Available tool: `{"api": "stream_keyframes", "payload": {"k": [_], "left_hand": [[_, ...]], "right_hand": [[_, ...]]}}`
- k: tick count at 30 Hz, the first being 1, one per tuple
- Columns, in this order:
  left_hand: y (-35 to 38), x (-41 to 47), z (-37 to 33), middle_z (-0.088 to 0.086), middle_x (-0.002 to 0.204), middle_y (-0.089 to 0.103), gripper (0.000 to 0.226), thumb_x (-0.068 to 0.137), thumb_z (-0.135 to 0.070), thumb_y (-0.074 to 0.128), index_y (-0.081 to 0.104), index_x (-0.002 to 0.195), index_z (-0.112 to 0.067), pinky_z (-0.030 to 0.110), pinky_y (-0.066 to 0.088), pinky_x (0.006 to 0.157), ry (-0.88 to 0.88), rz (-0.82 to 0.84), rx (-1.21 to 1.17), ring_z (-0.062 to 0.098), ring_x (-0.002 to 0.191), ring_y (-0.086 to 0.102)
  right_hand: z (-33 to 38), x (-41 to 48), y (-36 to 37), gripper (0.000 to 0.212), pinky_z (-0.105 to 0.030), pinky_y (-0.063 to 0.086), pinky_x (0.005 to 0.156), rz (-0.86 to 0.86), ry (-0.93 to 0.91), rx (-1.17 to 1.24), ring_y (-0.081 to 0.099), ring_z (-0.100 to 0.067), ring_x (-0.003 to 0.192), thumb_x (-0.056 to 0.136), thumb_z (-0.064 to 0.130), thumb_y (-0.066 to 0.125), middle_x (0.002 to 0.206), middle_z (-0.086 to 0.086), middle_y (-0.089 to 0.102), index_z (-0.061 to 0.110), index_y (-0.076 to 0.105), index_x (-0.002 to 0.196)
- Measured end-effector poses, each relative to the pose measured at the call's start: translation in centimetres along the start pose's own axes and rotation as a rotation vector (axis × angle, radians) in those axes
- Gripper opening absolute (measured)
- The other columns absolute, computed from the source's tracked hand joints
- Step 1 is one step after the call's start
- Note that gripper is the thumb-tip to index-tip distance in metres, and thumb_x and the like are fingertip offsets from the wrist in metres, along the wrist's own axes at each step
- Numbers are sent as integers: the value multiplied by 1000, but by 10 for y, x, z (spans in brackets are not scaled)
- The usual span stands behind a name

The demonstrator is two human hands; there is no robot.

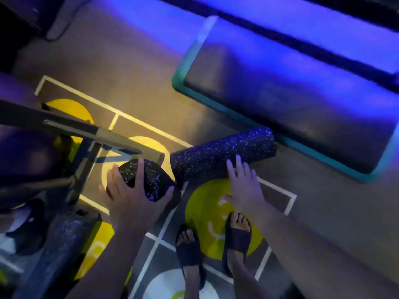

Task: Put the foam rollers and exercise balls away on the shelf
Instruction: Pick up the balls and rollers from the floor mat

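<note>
While the left hand grips the raised roller, the right hand rests straight fingers on the floor roller.

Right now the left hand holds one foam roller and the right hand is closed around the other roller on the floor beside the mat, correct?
No. The head view shows the right hand open, fingers straight, at the other roller, not closed around it. The left hand does hold one foam roller; the other lies on the floor beside the mat.

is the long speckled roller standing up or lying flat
Lying flat: the long roller rests on its side on the floor beside the teal-edged platform.
</note>
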State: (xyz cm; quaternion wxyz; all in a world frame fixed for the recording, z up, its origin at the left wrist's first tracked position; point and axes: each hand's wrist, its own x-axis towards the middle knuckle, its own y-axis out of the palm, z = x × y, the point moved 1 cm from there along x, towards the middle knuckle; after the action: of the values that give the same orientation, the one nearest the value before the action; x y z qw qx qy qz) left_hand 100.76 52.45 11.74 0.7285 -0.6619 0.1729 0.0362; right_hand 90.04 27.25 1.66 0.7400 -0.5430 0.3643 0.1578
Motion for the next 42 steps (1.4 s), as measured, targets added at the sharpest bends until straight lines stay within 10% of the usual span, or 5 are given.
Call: {"api": "stream_keyframes", "payload": {"k": [8, 12, 25, 33, 42], "left_hand": [[24, -13, 82, 22, 167, 16, 111, 75, -79, 46, 25, 161, -11, 68, 18, 118, 58, -85, -85, 41, 155, 16], [45, -51, 97, 28, 164, 21, 120, 64, -75, 58, 30, 156, -5, 71, 25, 113, 109, -133, -99, 49, 150, 23], [2, 15, 70, 11, 169, -19, 141, 52, -108, 36, -18, 159, -34, 75, 9, 113, -15, 229, -81, 45, 154, -10], [-54, -70, 80, 19, 160, 16, 140, 50, -82, 71, -5, 160, -41, 69, 41, 97, 2, 307, -66, 52, 140, 26], [-227, -173, -14, 16, 163, 14, 135, 50, -88, 61, 1, 161, -41, 63, 40, 100, 552, 334, 90, 46, 142, 21]], "right_hand": [[103, 142, 44, 87, -65, 14, 122, -246, -410, -374, 5, -49, 154, 100, 38, 49, 169, -20, -14, 26, -10, 162], [166, 191, 75, 56, -72, 36, 107, -172, -567, -577, 39, -57, 139, 91, 51, 57, 162, -21, 33, 38, 52, 146], [148, 90, -14, 60, -64, 44, 95, -212, -430, -841, 30, -59, 135, 100, 38, 45, 153, -17, 24, 10, 37, 153], [44, -113, -92, 61, -56, 53, 87, -397, 15, -193, 36, -59, 129, 62, 55, 81, 163, -5, 25, 23, 69, 112], [23, -432, -97, 70, -49, 48, 90, -552, 700, 352, 48, -54, 119, 65, 73, 69, 171, -8, -9, 24, 65, 114]]}}
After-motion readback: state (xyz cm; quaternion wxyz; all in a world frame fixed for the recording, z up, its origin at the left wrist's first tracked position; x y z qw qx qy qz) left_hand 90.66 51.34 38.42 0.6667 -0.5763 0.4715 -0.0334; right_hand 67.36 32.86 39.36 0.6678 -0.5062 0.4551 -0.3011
